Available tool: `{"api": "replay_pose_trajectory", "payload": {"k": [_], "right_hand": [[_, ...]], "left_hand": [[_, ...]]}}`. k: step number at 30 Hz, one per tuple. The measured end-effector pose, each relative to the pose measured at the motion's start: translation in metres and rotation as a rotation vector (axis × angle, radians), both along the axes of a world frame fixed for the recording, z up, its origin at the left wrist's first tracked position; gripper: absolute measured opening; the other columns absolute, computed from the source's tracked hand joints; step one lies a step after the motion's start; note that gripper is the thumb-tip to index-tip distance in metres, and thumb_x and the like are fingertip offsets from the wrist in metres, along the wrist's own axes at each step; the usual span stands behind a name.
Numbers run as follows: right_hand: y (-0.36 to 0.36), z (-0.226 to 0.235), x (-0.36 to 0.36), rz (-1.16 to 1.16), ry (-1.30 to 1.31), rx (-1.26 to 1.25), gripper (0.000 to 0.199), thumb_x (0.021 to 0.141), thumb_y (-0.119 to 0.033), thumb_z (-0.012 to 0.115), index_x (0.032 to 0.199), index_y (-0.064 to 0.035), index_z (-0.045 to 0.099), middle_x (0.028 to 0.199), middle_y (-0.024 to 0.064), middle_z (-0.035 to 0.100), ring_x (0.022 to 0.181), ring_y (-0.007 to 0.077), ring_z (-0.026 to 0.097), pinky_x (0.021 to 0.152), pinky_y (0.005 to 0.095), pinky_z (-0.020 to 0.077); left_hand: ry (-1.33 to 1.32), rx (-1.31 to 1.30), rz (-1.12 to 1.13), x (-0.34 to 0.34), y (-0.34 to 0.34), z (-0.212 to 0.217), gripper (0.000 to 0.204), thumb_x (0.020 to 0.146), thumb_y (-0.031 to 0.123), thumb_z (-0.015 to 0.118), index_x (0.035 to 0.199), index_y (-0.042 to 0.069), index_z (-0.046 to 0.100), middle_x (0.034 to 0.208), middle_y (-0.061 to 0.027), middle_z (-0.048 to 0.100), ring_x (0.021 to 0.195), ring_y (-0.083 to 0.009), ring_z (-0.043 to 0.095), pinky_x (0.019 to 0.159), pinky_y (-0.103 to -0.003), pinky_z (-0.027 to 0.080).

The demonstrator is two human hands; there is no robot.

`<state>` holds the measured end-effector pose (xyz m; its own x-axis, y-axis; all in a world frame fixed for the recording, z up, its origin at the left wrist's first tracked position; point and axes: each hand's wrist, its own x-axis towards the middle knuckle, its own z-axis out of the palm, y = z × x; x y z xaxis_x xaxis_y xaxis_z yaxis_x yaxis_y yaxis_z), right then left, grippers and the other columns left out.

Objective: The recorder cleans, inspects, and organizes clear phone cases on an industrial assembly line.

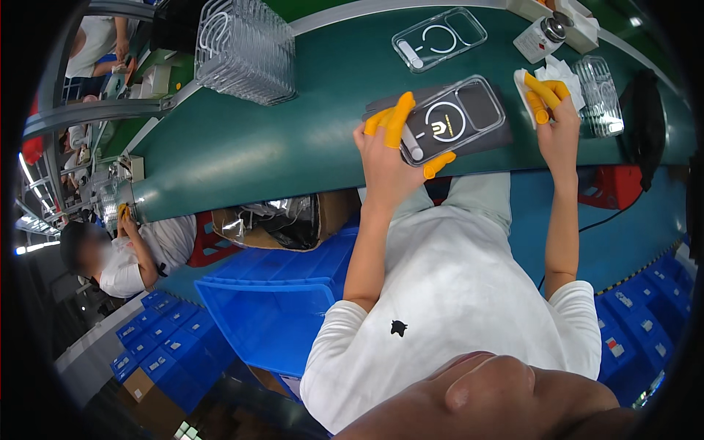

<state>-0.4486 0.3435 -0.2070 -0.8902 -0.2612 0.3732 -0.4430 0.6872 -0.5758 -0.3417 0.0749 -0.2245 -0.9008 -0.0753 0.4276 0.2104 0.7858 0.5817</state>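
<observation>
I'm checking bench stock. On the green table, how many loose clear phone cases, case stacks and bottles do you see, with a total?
Loose clear phone cases: 2, one in the left hand
Case stacks: 2
Bottles: 1
Total: 5

There are two single clear cases near the top middle, two piles of cases, upper left and upper right, and one little bottle, upper right.

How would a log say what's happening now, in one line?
left hand: gripping clear phone case | right hand: holding white cloth | nearby: dark mat, bottle, stacked clear cases
</observation>
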Motion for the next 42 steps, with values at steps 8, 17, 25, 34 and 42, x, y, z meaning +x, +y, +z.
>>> {"api": "replay_pose_trajectory", "payload": {"k": [8, 17, 25, 34, 42], "right_hand": [[-0.053, 0.048, 0.031, 0.228, 0.117, -0.139, 0.036, 0.073, -0.005, 0.082, 0.109, -0.0058, 0.075, 0.103, 0.0120, 0.067, 0.093, 0.0284, 0.063, 0.076, 0.0371, 0.0519], [-0.085, 0.047, 0.063, 0.405, 0.238, -0.029, 0.035, 0.066, -0.028, 0.087, 0.096, -0.0144, 0.076, 0.098, 0.0035, 0.066, 0.094, 0.0259, 0.058, 0.084, 0.0396, 0.0403], [-0.079, 0.051, 0.058, 0.496, 0.156, -0.041, 0.028, 0.071, -0.023, 0.085, 0.095, -0.0125, 0.076, 0.098, 0.0041, 0.066, 0.093, 0.0248, 0.058, 0.082, 0.0401, 0.0431], [-0.077, 0.060, 0.061, 0.502, 0.142, -0.025, 0.032, 0.071, -0.013, 0.084, 0.101, -0.0112, 0.073, 0.108, 0.0062, 0.067, 0.105, 0.0267, 0.060, 0.093, 0.0424, 0.0432], [-0.091, 0.030, 0.077, 0.440, -0.122, -0.432, 0.034, 0.077, -0.006, 0.078, 0.109, -0.0087, 0.066, 0.134, 0.0143, 0.056, 0.128, 0.0339, 0.050, 0.103, 0.0418, 0.0406]], "left_hand": [[-0.455, 2.198, -0.341, 0.016, 0.019, 0.023, 0.090, 0.095, 0.077, 0.036, 0.159, 0.014, 0.028, 0.144, -0.0223, 0.050, 0.117, -0.0319, 0.059, 0.101, -0.044, 0.047], [-0.429, 2.449, -0.568, 0.012, 0.026, 0.018, 0.086, 0.097, 0.076, 0.032, 0.160, 0.018, 0.027, 0.147, -0.0180, 0.050, 0.124, -0.0268, 0.056, 0.102, -0.042, 0.047], [-0.448, 2.107, -0.301, 0.013, 0.032, 0.031, 0.080, 0.099, 0.073, 0.031, 0.159, 0.020, 0.027, 0.148, -0.0200, 0.050, 0.124, -0.0261, 0.057, 0.100, -0.038, 0.047], [-0.468, 1.971, -0.298, 0.015, 0.028, 0.031, 0.079, 0.100, 0.072, 0.029, 0.159, 0.021, 0.027, 0.146, -0.0182, 0.052, 0.122, -0.0233, 0.058, 0.102, -0.036, 0.045], [-0.369, 2.086, -0.214, 0.018, 0.040, 0.037, 0.083, 0.099, 0.073, 0.033, 0.160, 0.018, 0.026, 0.141, -0.0130, 0.055, 0.120, -0.0209, 0.058, 0.099, -0.034, 0.046]]}}
